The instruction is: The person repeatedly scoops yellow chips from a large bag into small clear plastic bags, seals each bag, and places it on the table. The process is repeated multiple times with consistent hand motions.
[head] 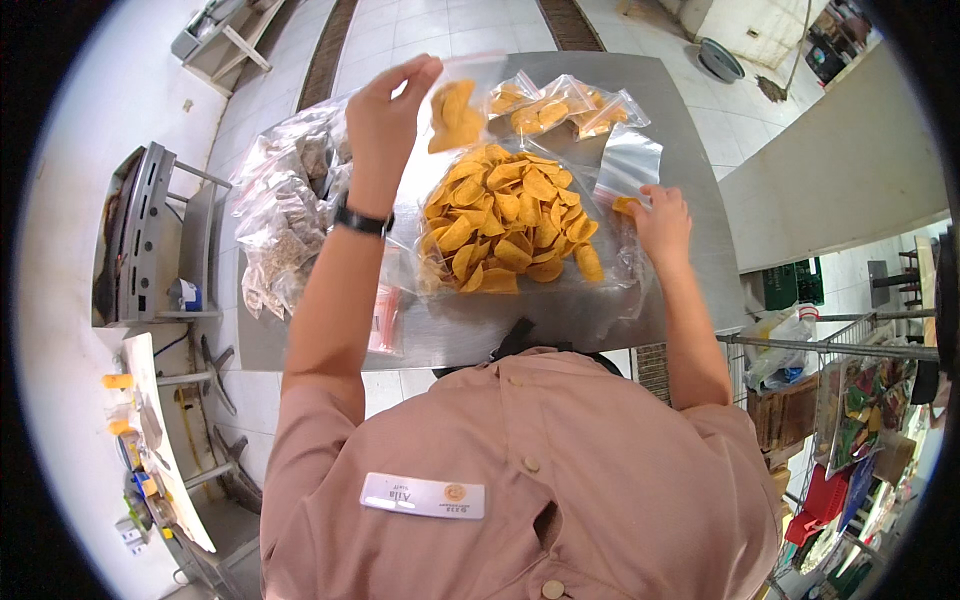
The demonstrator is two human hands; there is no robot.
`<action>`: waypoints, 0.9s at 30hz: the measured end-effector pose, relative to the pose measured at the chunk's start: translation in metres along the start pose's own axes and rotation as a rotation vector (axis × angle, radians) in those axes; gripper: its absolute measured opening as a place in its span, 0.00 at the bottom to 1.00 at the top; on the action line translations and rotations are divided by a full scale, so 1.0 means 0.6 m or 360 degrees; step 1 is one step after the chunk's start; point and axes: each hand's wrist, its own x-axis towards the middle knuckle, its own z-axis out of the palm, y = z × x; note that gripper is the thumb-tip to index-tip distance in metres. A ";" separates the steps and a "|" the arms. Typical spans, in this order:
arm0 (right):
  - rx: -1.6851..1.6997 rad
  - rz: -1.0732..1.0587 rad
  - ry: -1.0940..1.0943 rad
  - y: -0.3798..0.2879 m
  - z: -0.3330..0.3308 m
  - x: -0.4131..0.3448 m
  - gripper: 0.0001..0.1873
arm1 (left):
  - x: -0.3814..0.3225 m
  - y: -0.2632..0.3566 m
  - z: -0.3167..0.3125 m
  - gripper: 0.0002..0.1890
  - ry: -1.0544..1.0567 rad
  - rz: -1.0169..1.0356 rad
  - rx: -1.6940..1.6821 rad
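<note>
My left hand, raised over the far side of the steel table, pinches the top of a clear zip bag. A few yellow-orange chips hang inside that bag, slightly blurred. To the right, my right hand has a single chip at its thumb and fingertips. Just beyond those fingers lies a flat, empty-looking zip bag. Between my hands, a large heap of curved chips spills over an opened clear plastic bag.
Several zip bags of chips lie at the table's far edge. Bags of greyish-brown contents pile up on the left. A pack of red-edged zip bags is near me on the steel table. A wire rack stands at right.
</note>
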 end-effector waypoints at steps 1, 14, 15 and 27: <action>0.0006 -0.0017 -0.0015 0.010 0.011 -0.006 0.10 | 0.025 -0.019 0.016 0.17 -0.0022 -0.0093 0.0061; 0.1035 -0.0209 -0.0963 -0.004 -0.041 -0.049 0.12 | 0.026 -0.145 0.175 0.31 -0.0598 -0.0394 0.0397; 0.1111 -0.0258 -0.1021 -0.001 -0.042 -0.046 0.13 | 0.021 -0.137 0.178 0.33 -0.0612 -0.0373 0.0352; 0.0004 -0.0345 -0.0072 0.009 0.051 0.002 0.09 | -0.038 -0.021 0.100 0.26 -0.0652 -0.0195 0.0054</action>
